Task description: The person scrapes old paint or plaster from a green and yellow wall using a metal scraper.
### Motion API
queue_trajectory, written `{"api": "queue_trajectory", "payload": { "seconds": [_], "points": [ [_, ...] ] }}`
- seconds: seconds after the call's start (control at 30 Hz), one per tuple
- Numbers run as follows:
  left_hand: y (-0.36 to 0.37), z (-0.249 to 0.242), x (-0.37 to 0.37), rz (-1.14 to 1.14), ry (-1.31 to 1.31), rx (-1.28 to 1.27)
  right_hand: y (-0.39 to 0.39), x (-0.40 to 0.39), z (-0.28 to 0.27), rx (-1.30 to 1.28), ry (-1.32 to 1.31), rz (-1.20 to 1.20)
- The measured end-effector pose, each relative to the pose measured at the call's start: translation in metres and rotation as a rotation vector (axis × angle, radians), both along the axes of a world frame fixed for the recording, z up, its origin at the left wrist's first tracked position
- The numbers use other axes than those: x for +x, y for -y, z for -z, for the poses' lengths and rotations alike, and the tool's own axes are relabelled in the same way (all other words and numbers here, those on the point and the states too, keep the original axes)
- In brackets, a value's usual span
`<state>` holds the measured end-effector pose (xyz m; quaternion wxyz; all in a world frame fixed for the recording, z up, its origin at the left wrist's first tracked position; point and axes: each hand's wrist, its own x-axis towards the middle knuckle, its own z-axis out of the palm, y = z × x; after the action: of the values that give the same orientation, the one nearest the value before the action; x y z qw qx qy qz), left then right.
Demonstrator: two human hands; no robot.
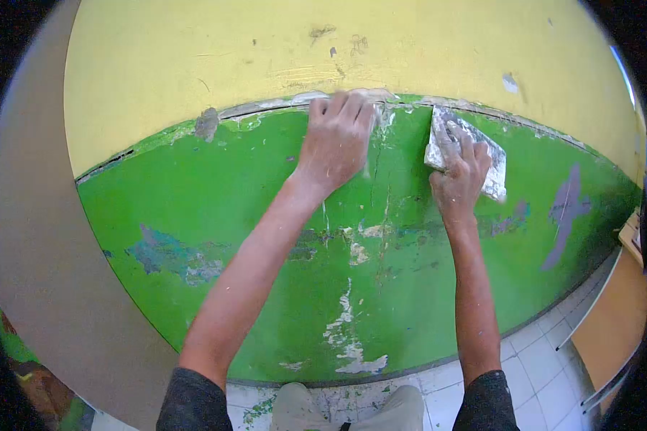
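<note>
My left hand (338,136) is closed, its knuckles up against the cracked seam (266,106) between the yellow and green parts of the wall. White putty (309,96) lies along the seam at its fingertips. Whatever those fingers may hold is hidden from me. Farther right, my right hand (459,179) grips a wide, flat scraper (493,154) smeared with white putty. One corner of its blade reaches up to just below the seam, with the fingers spread over its face.
Chipped patches mark the green wall (266,316); the wall above is yellow (194,57). A brown panel (43,179) stands on the left. Wooden furniture (611,316) is at the right. Green paint flakes (259,411) lie on white floor tiles (535,355) near my legs.
</note>
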<state>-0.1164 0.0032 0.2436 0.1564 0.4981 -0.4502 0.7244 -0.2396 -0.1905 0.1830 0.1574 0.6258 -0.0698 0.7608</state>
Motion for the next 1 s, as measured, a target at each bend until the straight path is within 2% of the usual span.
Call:
{"api": "queue_trajectory", "payload": {
  "seconds": [0.03, 0.1, 0.17, 0.23, 0.47, 0.63, 0.73, 0.83, 0.9, 0.97, 1.0],
  "points": [
    [-0.003, 0.004, 0.001, -0.052, 0.035, 0.092, -0.001, -0.001, 0.000, 0.006, -0.020, 0.043],
    [-0.008, 0.004, 0.000, -0.012, -0.027, 0.126, 0.000, -0.004, 0.001, 0.008, -0.047, 0.087],
    [-0.013, 0.000, -0.004, 0.021, -0.087, 0.152, 0.001, -0.005, 0.001, 0.006, -0.058, -0.008],
    [-0.017, -0.008, -0.015, 0.072, -0.041, -0.036, -0.003, -0.005, 0.000, 0.023, -0.063, -0.018],
    [0.019, -0.007, -0.018, -0.064, 0.059, -0.039, -0.009, -0.013, 0.014, 0.045, -0.139, -0.020],
    [0.035, -0.019, -0.022, 0.044, -0.127, -0.087, -0.019, -0.037, 0.043, 0.018, -0.214, -0.008],
    [0.037, -0.026, -0.020, -0.001, -0.029, -0.005, -0.024, -0.059, 0.052, 0.154, -0.335, -0.154],
    [0.037, -0.035, -0.018, -0.047, 0.068, 0.033, -0.022, -0.070, 0.065, 0.230, -0.220, -0.291],
    [0.038, -0.037, -0.018, -0.101, 0.108, 0.048, -0.019, -0.082, 0.078, 0.273, -0.250, -0.287],
    [0.040, -0.038, -0.017, -0.154, 0.149, 0.063, -0.017, -0.089, 0.087, 0.459, -0.469, -0.321],
    [0.040, -0.039, -0.016, -0.199, 0.131, 0.076, -0.017, -0.093, 0.091, 0.462, -0.465, -0.319]
  ]
}}
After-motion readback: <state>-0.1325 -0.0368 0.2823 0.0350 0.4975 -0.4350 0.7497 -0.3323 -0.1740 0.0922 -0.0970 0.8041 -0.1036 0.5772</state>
